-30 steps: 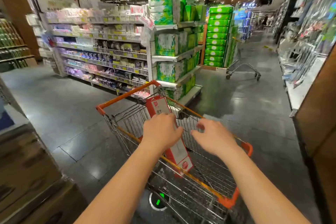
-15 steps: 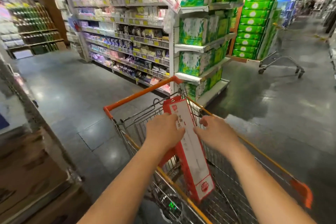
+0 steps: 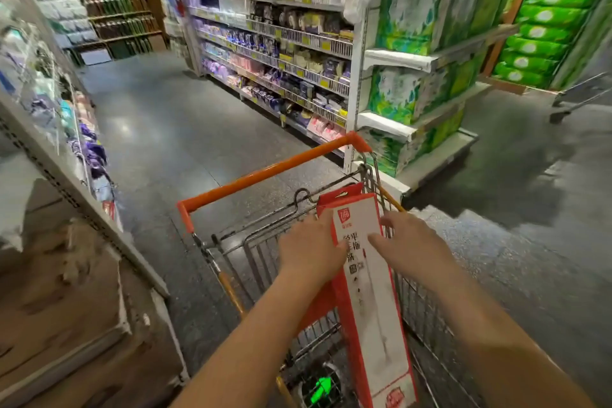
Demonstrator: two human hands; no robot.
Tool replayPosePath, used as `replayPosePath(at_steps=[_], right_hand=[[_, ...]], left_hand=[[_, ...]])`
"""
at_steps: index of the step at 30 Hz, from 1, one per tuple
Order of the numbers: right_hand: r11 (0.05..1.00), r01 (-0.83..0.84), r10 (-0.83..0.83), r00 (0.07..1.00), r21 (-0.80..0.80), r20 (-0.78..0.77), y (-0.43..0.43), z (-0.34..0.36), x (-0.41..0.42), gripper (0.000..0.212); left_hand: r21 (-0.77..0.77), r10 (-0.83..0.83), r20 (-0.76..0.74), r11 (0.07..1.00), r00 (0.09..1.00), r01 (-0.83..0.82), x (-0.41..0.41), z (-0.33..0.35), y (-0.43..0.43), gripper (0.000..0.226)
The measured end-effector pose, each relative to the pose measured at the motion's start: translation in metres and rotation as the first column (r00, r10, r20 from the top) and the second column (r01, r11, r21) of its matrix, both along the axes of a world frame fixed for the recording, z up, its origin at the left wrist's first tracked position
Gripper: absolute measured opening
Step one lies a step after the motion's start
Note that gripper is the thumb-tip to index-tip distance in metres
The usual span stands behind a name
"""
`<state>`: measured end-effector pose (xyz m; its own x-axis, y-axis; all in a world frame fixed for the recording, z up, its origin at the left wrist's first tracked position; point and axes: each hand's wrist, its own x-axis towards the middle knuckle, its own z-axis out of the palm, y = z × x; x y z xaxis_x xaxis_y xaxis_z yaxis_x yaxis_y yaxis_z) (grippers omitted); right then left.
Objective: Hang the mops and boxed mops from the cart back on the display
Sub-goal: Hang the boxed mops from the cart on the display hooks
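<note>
Two hands on the boxed mop [image 3: 371, 291] now, where a second ago only my left hand [image 3: 311, 250] had it and the right was just reaching over. Left hand wraps the box's left edge near the top, fingers curled round it. Right hand [image 3: 414, 248] clamps the right edge, thumb lying across the white face. The box stands steeper than before, nearly upright in the cart [image 3: 265, 172], hang tab above the wire rim, bottom end down in the basket. My view has swung left too. Tissue shelves [image 3: 414, 89] are now ahead-right and a blurred shelf [image 3: 66, 189] sits close on my left. I read this as the lift-out step: box secured two-handed, ready to come clear of the basket, nothing hung yet. No mop display shows from here, so I'd need to turn to find the hook. Watch the bottom end snagging the wire side on the way up. Other mops in the cart: can't tell, the basket is mostly hidden behind the arms and box.
</note>
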<state>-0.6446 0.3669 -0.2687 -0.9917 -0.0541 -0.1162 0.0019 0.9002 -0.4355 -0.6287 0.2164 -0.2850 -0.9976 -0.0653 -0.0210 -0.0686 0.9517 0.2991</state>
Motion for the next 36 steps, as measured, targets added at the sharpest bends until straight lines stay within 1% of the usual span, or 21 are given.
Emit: replayPosePath(at_steps=[4, 6, 9, 14, 16, 18, 20, 23, 25, 28, 30, 31, 34, 36], right_hand=[[0.999, 0.033, -0.031, 0.998, -0.032, 0.058, -0.003, -0.03, -0.043, 0.048], [0.996, 0.066, -0.06, 0.993, -0.053, 0.1, -0.005, -0.045, -0.063, 0.05], [0.995, 0.095, -0.09, 0.981, -0.022, 0.17, -0.005, -0.065, -0.093, 0.06], [0.99, 0.136, -0.129, 0.975, -0.027, 0.179, -0.009, -0.093, -0.127, 0.062], [0.99, 0.133, -0.122, 0.975, -0.054, 0.184, -0.012, -0.103, -0.134, 0.065], [0.99, 0.127, -0.114, 0.975, -0.055, 0.191, -0.012, -0.113, -0.138, 0.072], [0.99, 0.133, -0.123, 0.974, -0.037, 0.19, -0.011, -0.117, -0.139, 0.075], [0.983, 0.178, -0.167, 0.966, -0.037, 0.198, -0.004, -0.12, -0.139, 0.073], [0.978, 0.198, -0.184, 0.963, -0.058, 0.199, 0.001, -0.124, -0.138, 0.075], [0.973, 0.216, -0.195, 0.956, -0.076, 0.221, 0.007, -0.126, -0.131, 0.083], [0.965, 0.232, -0.202, 0.955, -0.121, 0.218, 0.012, -0.126, -0.126, 0.084], [0.955, 0.248, -0.212, 0.953, -0.161, 0.215, 0.015, -0.126, -0.123, 0.085], [0.899, 0.318, -0.254, 0.939, -0.302, 0.232, 0.03, -0.119, -0.112, 0.088], [0.861, 0.337, -0.268, 0.937, -0.382, 0.223, 0.043, -0.113, -0.1, 0.09]], left_hand=[[0.03, 0.029, 0.081, 0.999, 0.996, -0.031, -0.039, -0.033, -0.006, 0.063], [0.081, 0.044, 0.105, 0.995, 0.994, -0.053, -0.06, -0.05, -0.011, 0.069], [0.181, 0.082, 0.143, 0.977, 0.986, -0.108, -0.088, -0.073, -0.016, 0.082], [0.341, 0.162, 0.233, 0.91, 0.959, -0.237, -0.121, -0.113, -0.017, 0.1], [0.453, 0.176, 0.263, 0.845, 0.949, -0.282, -0.131, -0.131, -0.017, 0.1], [0.577, 0.179, 0.282, 0.754, 0.942, -0.316, -0.138, -0.141, -0.013, 0.09], [0.676, 0.195, 0.298, 0.648, 0.935, -0.35, -0.143, -0.153, -0.009, 0.087], [0.785, 0.253, 0.293, 0.487, 0.922, -0.383, -0.149, -0.163, -0.003, 0.083], [0.824, 0.285, 0.272, 0.425, 0.919, -0.375, -0.15, -0.165, -0.001, 0.082], [0.873, 0.29, 0.252, 0.344, 0.923, -0.346, -0.145, -0.164, 0.002, 0.07], [0.896, 0.264, 0.252, 0.3, 0.931, -0.327, -0.137, -0.16, 0.004, 0.065], [0.906, 0.237, 0.244, 0.289, 0.94, -0.308, -0.132, -0.157, 0.006, 0.066], [0.928, 0.154, 0.192, 0.293, 0.969, -0.231, -0.113, -0.142, 0.014, 0.071], [0.939, 0.129, 0.144, 0.295, 0.981, -0.177, -0.102, -0.129, 0.02, 0.072]])
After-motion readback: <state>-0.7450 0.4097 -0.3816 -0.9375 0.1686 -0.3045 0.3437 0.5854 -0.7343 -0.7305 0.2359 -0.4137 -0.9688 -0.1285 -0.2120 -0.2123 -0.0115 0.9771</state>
